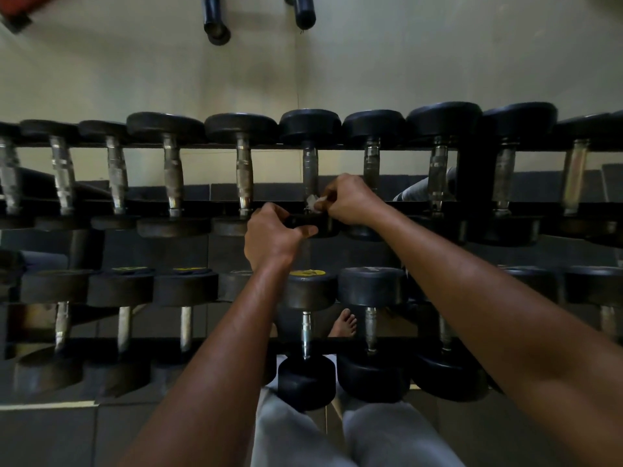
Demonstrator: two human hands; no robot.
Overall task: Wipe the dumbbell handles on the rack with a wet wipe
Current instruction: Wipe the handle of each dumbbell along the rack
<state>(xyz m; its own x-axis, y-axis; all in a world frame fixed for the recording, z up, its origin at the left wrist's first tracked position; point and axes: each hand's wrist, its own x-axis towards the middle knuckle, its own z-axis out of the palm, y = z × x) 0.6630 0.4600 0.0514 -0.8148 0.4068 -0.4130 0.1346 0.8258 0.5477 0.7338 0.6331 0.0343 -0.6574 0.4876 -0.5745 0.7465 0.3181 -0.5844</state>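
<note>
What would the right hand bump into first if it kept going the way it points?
Probably the dumbbell handle on the upper row. The right hand, pinching the wet wipe, points left toward that handle's lower end and looks about touching it already, though depth is unclear.

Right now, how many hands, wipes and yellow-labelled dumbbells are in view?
Hands: 2, the left hand gripping a dumbbell, the right hand pinching the wipe
Wet wipe: 1
Yellow-labelled dumbbells: 3
Total: 6

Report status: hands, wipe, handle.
Right hand pinches wipe at handle base. Left hand grips that dumbbell's near head. Nothing in the way.
</note>
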